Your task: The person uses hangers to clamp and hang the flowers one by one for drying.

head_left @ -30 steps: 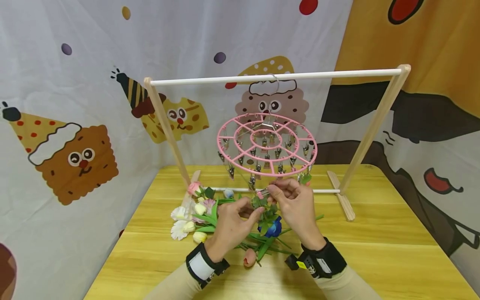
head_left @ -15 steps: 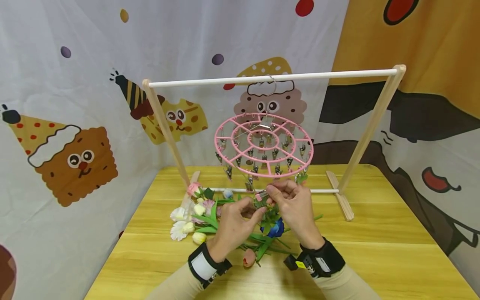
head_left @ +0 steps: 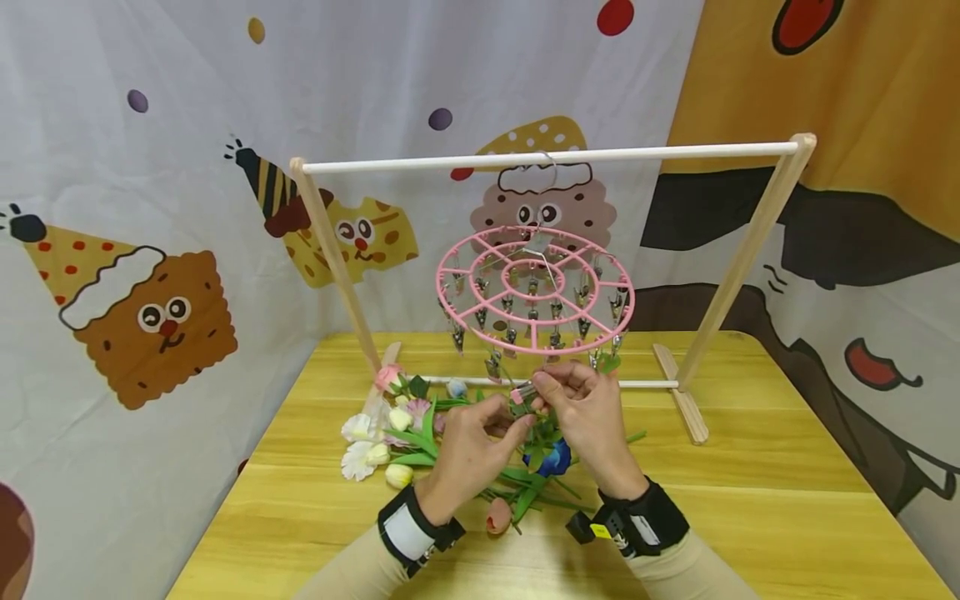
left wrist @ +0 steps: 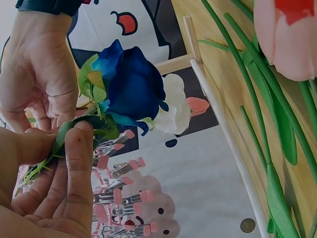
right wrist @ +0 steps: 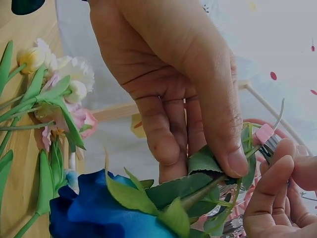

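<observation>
Blue rose [head_left: 553, 459] hangs bloom-down below the left grip [head_left: 472, 440] pinching its stem [right wrist: 199, 194]

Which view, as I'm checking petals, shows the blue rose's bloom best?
Left wrist view: the blue rose's bloom appears large and uncropped. Right wrist crops it at the bottom; head shows it small, partly hidden.

The right wrist view's lower edge cuts off the deep-blue, layered-petal rose [right wrist: 104, 210]; above and right of it, the right hand [right wrist: 285, 198] hides part of the pink-tipped silver metal clip [right wrist: 270, 145]; whether this touches the thin green stem [right wrist: 203, 191] is unclear. Right of the rose, the left wrist view crops a pale-pink, smooth-petalled tulip [left wrist: 287, 54].
</observation>
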### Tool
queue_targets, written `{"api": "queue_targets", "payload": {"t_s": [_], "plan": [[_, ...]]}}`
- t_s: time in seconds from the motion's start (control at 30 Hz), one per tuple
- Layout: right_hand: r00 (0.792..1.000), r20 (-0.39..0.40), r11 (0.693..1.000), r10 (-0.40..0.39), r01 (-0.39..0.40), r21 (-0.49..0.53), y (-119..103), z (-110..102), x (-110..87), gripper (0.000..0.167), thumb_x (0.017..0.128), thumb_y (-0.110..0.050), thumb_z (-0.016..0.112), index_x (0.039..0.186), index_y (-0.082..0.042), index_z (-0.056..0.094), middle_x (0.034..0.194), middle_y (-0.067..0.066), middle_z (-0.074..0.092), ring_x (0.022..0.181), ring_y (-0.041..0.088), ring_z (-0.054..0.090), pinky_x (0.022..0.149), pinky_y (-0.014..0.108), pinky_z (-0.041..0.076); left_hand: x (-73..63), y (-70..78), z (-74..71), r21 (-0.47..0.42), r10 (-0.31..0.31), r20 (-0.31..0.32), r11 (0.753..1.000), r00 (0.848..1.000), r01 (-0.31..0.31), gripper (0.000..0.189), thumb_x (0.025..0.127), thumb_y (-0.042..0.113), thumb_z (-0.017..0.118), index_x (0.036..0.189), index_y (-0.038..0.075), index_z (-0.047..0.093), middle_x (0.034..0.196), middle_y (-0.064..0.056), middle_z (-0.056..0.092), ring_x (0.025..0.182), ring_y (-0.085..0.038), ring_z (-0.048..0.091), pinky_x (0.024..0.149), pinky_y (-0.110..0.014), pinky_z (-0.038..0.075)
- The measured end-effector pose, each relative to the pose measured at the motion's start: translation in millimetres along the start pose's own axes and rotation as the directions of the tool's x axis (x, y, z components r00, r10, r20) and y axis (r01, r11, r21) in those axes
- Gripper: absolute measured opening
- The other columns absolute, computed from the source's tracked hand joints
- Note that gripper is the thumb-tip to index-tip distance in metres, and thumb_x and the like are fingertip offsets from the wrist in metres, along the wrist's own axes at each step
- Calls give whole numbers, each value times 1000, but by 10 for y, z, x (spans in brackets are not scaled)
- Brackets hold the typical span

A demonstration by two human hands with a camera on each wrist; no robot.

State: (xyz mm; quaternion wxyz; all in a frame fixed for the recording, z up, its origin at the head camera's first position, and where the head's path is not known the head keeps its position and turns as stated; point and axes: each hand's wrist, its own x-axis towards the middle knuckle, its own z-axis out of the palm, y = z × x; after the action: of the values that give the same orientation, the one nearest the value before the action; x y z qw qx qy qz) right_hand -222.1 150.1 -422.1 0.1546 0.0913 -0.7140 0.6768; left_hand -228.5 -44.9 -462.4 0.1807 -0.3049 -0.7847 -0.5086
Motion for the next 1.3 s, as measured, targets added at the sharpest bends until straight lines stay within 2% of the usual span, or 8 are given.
{"api": "queue_targets", "payload": {"t_s": [0.13,0.37,0.7,0.97,1.13,1.3], "plan": [[1000,-1,1000,21,-21,23,-3,8,1,21,111,-6,79,128,8,79,94,-9,84,74,10,80,73,27,69,0,-3,-3,-16,-1,4,1000,1000,1,29,110,16,85,86,15,67,79,-4,83,74,-7,82,71,-22,69],[998,21,997,51,-52,58,-6,9,-19,27,114,-12,78,132,8,77,102,-3,84,79,12,81,78,28,70,-15,-12,-11,-9,-6,14,1000,1000,6,19,110,15,85,94,14,74,83,-5,84,75,-9,82,73,-22,70],[998,50,998,28,-31,58,43,-18,-15,27,115,-16,78,134,3,77,106,-6,84,84,12,81,82,27,71,-30,-9,-35,-31,-78,68,996,995,80,12,111,22,84,110,11,79,88,-6,84,79,-11,84,73,-23,70],[997,82,999,-10,6,48,56,-66,-30,30,116,-14,75,140,4,75,110,-5,84,90,12,82,85,26,71,-43,-24,-66,-20,-139,101,990,985,142,26,110,25,86,131,11,81,109,-7,88,87,-15,86,78,-27,72],[994,105,999,-30,27,32,79,-121,-29,32,116,-13,75,144,3,75,113,-8,84,93,10,83,85,25,70,-68,-48,-100,-22,-142,112,989,984,145,28,110,24,85,135,12,80,120,-9,88,90,-18,87,81,-31,73],[991,120,998,-55,52,29,101,-185,-34,33,116,-11,74,147,3,74,111,-10,85,94,8,84,83,25,69,-95,-98,-135,-3,-109,112,994,988,110,28,111,23,85,134,8,80,118,-11,88,90,-18,88,81,-28,73]]}}
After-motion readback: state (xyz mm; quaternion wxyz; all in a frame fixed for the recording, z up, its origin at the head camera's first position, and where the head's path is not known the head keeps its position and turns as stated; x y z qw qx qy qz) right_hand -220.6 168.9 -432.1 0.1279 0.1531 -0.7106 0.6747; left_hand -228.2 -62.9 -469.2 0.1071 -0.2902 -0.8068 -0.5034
